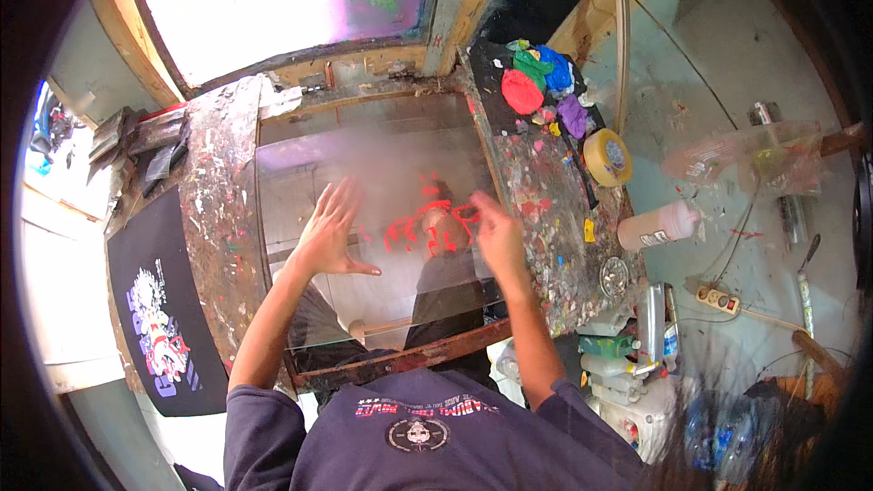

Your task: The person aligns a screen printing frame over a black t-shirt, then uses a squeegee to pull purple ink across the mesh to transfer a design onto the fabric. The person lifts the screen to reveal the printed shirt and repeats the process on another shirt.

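A clear, glossy sheet or pane [314,305] lies between the wooden rails of the bench, and the legs beneath show through it. Red printed shapes [438,225] stand out on its right half. Over the left part of the pane, my left hand [333,232] is open, palm down, with fingers and thumb spread. My right hand [500,236] is at the right side of the red shapes, its fingers bent and pressed together. Anything held in those fingertips is hidden or too small to make out. Whether either hand touches the pane is unclear.
A black printed cloth [170,314] hangs over the bench's left side. Along the right stand crumpled coloured wads [538,73], a tape roll [607,157], a pinkish bottle [657,225] and a small round dish [615,276]. A bright framed screen [273,0] rises behind.
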Demonstrator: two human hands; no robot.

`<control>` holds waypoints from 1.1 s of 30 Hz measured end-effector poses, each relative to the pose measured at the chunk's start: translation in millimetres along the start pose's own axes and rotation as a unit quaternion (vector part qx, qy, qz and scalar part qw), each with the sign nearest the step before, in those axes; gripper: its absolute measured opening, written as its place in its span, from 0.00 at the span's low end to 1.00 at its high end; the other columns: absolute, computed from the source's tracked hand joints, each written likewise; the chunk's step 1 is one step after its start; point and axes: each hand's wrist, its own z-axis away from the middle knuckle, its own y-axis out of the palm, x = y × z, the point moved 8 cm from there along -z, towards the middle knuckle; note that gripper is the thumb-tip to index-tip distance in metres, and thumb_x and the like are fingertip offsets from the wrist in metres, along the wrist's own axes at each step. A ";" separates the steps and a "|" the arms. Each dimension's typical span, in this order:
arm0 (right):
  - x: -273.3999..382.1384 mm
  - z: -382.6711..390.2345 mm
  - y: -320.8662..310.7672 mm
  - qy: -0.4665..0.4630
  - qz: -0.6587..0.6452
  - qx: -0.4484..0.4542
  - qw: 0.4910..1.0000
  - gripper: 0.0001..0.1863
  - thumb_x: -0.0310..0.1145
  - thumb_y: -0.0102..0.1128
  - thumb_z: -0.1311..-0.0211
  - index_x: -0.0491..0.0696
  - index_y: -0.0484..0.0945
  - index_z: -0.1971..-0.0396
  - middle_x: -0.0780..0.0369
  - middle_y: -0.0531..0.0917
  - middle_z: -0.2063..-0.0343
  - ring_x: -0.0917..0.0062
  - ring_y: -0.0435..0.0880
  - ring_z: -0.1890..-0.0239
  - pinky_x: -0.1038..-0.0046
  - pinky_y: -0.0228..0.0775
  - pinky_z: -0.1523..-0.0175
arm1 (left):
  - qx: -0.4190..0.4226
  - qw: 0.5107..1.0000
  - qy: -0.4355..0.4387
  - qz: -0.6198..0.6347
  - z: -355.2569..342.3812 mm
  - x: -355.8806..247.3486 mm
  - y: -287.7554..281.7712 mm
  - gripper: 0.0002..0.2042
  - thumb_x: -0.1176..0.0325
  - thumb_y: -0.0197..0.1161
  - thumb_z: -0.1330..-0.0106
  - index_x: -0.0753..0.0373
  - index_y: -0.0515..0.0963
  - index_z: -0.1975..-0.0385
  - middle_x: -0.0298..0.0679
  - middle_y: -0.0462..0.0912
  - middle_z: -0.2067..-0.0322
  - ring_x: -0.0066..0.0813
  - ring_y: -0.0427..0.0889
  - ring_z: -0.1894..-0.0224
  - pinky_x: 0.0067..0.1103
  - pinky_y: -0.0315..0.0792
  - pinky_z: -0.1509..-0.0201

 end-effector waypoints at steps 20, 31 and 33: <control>5.1 85.2 34.4 0.112 0.179 0.101 0.972 0.27 0.20 0.57 0.39 0.42 0.77 0.37 0.51 0.78 0.33 0.58 0.77 0.31 0.58 0.79 0.35 | 0.020 0.999 0.007 -0.028 -3.7 1.9 9.3 0.76 0.20 0.74 0.64 0.75 0.52 0.22 0.62 0.49 0.21 0.55 0.42 0.16 0.48 0.38 0.15; 12.0 80.5 11.5 -0.070 0.212 0.093 0.970 0.30 0.34 0.48 0.25 0.36 0.67 0.28 0.46 0.66 0.25 0.51 0.61 0.22 0.52 0.51 0.19 | 0.021 0.999 0.003 -0.030 -7.6 0.3 6.3 0.76 0.20 0.74 0.65 0.76 0.52 0.23 0.63 0.50 0.21 0.55 0.43 0.17 0.48 0.38 0.15; 5.6 61.0 0.9 -0.023 0.212 0.076 0.974 0.32 0.42 0.47 0.23 0.36 0.67 0.28 0.46 0.66 0.25 0.51 0.61 0.22 0.47 0.49 0.21 | 0.024 0.999 0.002 -0.038 -3.9 -2.1 5.3 0.76 0.20 0.74 0.65 0.77 0.52 0.23 0.62 0.50 0.21 0.55 0.44 0.17 0.48 0.38 0.15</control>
